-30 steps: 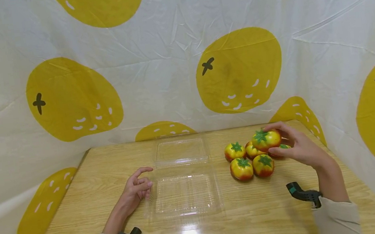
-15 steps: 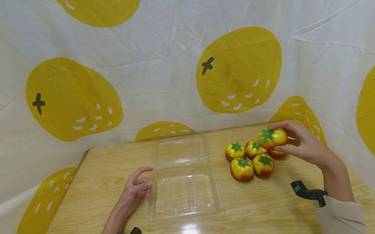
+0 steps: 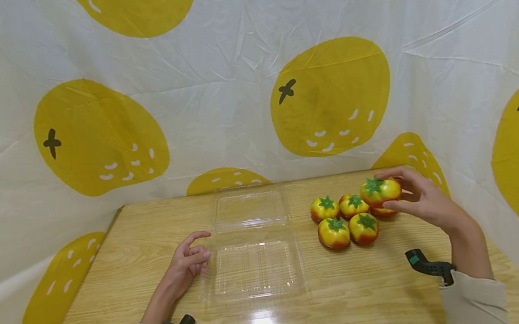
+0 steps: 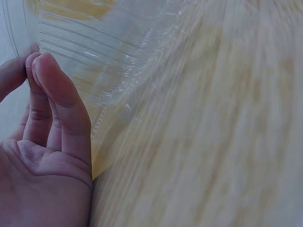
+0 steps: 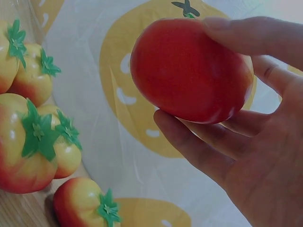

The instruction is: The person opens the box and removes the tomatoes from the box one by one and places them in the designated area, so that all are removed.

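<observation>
In the head view, my right hand (image 3: 422, 201) holds a glossy yellow-and-red tomato (image 3: 376, 193) with a green leafy top, between thumb and fingers. It is raised above another tomato (image 3: 384, 211), which it partly hides. The right wrist view shows the held tomato's red underside (image 5: 184, 71), its leaves mostly hidden. A hinged clear plastic container (image 3: 300, 265) lies unfolded on the table, its lid (image 3: 250, 210) towards the back. At the container's left edge, my left hand (image 3: 186, 263) has its index finger extended. The left wrist view shows that hand's fingertips (image 4: 47, 66) pinching the rim.
Several more tomatoes (image 3: 333, 234) sit grouped on the wooden table (image 3: 343, 292), right of the container. A white cloth (image 3: 219, 113) with large yellow fruit prints hangs behind and at both sides. Each wrist wears a dark camera mount (image 3: 430, 267).
My right hand has moved a little to the right with the tomato, uncovering the back middle tomato and covering more of the right one. My left hand and the container have stayed put.
</observation>
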Demonstrator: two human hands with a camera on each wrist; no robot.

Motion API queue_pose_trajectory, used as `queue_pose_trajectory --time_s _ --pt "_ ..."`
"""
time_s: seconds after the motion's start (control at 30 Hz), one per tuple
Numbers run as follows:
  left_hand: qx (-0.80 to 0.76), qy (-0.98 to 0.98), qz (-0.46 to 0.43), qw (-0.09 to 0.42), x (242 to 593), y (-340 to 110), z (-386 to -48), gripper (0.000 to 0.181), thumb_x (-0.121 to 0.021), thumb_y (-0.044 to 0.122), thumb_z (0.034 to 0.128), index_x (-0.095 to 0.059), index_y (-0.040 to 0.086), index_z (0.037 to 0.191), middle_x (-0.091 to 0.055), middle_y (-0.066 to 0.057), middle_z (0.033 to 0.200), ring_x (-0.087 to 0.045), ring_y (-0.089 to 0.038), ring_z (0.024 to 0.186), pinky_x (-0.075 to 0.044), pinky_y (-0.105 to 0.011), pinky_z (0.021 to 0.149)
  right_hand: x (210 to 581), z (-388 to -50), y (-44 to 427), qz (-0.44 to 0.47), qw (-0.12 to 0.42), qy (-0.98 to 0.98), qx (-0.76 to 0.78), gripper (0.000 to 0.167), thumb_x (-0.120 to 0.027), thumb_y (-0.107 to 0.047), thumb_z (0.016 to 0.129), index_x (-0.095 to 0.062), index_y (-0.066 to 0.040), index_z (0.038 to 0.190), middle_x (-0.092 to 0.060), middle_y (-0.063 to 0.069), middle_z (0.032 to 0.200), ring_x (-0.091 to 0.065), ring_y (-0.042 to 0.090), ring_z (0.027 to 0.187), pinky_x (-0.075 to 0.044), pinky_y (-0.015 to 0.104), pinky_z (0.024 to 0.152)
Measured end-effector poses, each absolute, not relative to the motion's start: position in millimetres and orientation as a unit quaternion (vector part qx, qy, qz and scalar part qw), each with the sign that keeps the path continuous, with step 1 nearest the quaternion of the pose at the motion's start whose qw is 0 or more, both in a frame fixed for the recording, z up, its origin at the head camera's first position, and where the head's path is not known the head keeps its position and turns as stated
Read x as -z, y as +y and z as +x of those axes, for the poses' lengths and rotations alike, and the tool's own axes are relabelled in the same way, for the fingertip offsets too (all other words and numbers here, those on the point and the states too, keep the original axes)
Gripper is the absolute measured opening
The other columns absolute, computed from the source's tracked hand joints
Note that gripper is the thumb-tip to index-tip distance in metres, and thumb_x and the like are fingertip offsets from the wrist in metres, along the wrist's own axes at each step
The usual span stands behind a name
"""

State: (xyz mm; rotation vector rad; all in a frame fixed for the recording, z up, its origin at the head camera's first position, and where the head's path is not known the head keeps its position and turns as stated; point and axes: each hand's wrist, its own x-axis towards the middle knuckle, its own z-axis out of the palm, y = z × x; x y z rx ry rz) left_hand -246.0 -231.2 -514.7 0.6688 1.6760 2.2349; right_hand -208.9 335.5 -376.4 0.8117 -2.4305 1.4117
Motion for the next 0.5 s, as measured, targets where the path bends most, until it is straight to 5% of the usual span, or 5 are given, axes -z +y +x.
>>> queue_pose_trajectory --time_s 0.5 --pt "-0.771 0.578 0.233 0.133 516.5 -232.0 -248.2 0.044 -0.051 -0.006 0.1004 -0.042 0.004 0.143 -0.067 0.005 0.074 -0.063 -0.006 0.059 -0.055 -0.021 0.053 377.1 -208.7 341.8 0.258 0.104 -0.832 -0.48 0.05 -0.068 0.011 0.091 -0.051 0.003 0.137 -0.06 -0.011 0.132 -0.065 0.002 0.109 -0.058 0.016 0.084"
